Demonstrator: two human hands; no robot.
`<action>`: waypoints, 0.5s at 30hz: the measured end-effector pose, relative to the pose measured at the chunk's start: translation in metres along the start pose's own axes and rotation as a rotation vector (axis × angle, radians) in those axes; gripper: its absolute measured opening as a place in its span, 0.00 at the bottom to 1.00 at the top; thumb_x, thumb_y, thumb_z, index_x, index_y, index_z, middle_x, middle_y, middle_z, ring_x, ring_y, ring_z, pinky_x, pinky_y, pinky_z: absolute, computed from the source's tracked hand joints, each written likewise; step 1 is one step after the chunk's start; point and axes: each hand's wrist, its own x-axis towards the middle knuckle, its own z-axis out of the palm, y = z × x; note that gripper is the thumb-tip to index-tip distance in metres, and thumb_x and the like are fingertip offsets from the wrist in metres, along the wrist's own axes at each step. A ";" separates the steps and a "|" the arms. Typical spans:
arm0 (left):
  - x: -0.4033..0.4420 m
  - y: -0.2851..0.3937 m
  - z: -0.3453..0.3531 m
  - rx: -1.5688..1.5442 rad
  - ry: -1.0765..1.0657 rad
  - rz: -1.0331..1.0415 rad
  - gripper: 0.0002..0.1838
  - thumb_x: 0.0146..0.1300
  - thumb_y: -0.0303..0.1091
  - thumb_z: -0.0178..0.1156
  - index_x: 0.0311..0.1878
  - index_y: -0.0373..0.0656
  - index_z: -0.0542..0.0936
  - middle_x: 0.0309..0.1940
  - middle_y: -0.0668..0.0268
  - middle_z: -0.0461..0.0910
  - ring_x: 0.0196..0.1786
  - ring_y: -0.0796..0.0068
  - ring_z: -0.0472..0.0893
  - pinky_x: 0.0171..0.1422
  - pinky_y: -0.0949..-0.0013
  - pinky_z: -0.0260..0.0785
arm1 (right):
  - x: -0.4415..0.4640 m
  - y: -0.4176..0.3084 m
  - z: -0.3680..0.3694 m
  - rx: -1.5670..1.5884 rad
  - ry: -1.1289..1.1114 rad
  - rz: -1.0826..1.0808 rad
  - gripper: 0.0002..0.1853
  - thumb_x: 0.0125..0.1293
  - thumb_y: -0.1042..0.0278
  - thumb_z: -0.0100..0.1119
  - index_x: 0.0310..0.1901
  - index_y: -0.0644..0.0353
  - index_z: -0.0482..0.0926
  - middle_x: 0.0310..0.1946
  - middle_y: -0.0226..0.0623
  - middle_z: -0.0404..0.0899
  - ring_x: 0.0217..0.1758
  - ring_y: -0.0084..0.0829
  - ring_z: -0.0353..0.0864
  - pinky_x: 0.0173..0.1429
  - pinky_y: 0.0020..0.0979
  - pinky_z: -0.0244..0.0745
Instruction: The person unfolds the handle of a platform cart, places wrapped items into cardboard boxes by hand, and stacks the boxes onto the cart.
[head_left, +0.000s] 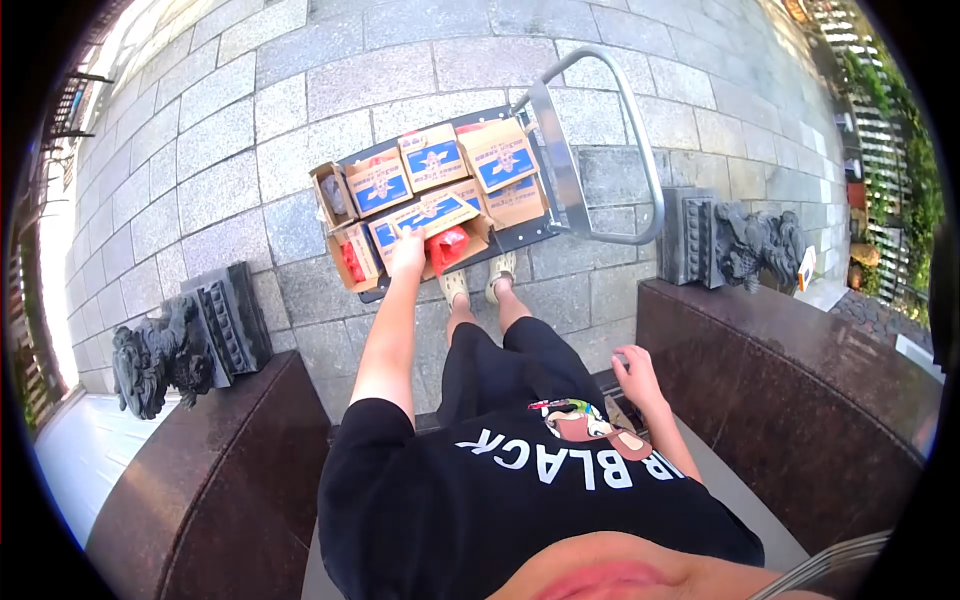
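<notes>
My left hand (408, 252) reaches down to a cardboard box with a blue-printed flap (428, 213) and grips the flap's near edge; the fingertips are partly hidden. Beneath that flap a red plastic bag (447, 246) shows in the box. More blue-printed cardboard boxes (433, 158) lie close together on a flat hand cart (370, 296). At its left end, an opened carton (333, 193) stands beside another with red wrapping (350, 265). My right hand (634, 374) hangs beside my right thigh, fingers loosely apart and holding nothing, near a dark stone ledge.
The cart's metal handle (650, 150) rises on the right. Polished stone ledges (770, 370) flank me on both sides, with a dark carved statue (175, 345) at the left and another carved statue (755, 240) at the right. Grey paving (340, 80) stretches beyond the cart.
</notes>
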 end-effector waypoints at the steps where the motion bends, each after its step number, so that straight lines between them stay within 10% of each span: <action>1: 0.013 -0.003 -0.001 -0.013 0.011 0.002 0.24 0.65 0.26 0.47 0.65 0.47 0.69 0.54 0.50 0.69 0.51 0.48 0.78 0.56 0.54 0.74 | 0.001 0.001 -0.002 0.011 -0.019 0.073 0.12 0.63 0.66 0.60 0.45 0.64 0.79 0.46 0.49 0.79 0.55 0.49 0.74 0.61 0.42 0.68; 8: 0.087 -0.031 0.032 0.003 0.259 0.094 0.34 0.63 0.22 0.49 0.72 0.56 0.62 0.62 0.52 0.64 0.63 0.48 0.68 0.60 0.54 0.72 | 0.003 0.019 0.009 0.015 -0.054 0.174 0.11 0.62 0.69 0.61 0.44 0.65 0.79 0.47 0.49 0.78 0.54 0.49 0.75 0.58 0.41 0.71; 15: 0.118 -0.046 0.131 -0.063 0.069 -0.017 0.33 0.61 0.26 0.56 0.71 0.53 0.65 0.65 0.50 0.62 0.64 0.46 0.68 0.65 0.52 0.68 | 0.036 -0.007 0.009 0.146 -0.044 0.310 0.08 0.63 0.73 0.59 0.44 0.63 0.79 0.51 0.46 0.75 0.54 0.42 0.76 0.53 0.35 0.75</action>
